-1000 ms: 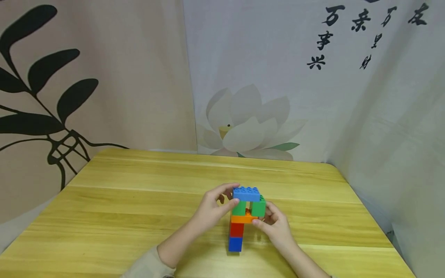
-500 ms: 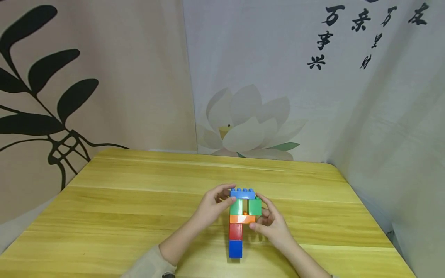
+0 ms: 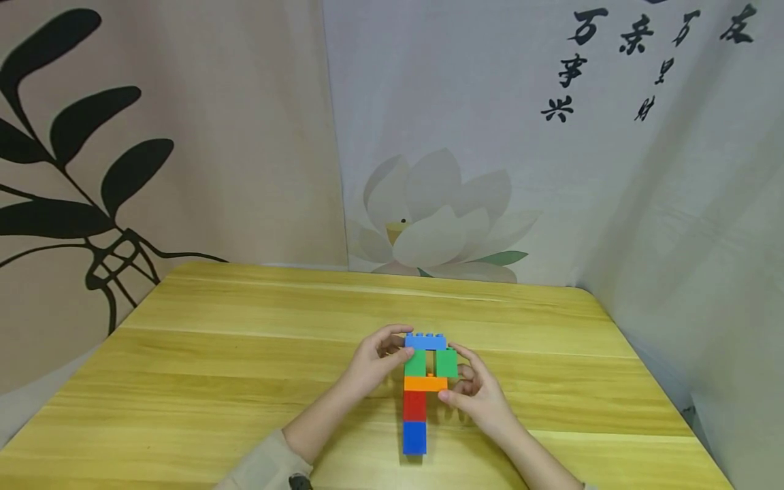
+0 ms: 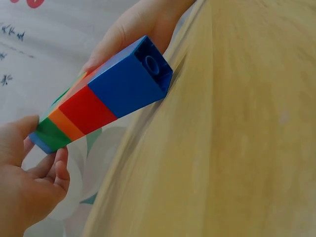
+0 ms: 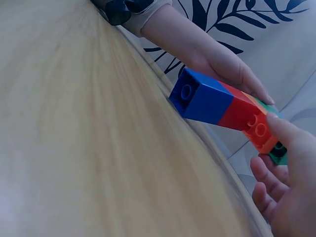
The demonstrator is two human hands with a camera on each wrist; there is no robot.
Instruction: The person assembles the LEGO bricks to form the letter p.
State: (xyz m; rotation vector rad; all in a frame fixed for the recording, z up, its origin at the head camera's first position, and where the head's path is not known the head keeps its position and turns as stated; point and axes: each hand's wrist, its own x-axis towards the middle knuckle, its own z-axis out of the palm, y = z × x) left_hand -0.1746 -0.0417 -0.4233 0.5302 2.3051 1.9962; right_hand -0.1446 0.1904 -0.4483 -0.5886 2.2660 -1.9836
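Between the two hands, on the wooden desk (image 3: 245,354), lies a toy-brick structure (image 3: 424,391): a stem with a dark blue brick (image 3: 414,437) nearest the person, then a red brick (image 3: 414,405), an orange cross brick (image 3: 425,383), two green bricks (image 3: 417,363) and a light blue brick (image 3: 425,341) at the far end. The left hand (image 3: 370,361) pinches the far end from the left; the right hand (image 3: 478,391) grips the orange and green part from the right, fingers curled. The head view shows the whole layout; the wrist views show the hollow underside of the dark blue brick (image 4: 150,61), raised off the desk. Since a second ago the structure has tipped from upright to nearly flat.
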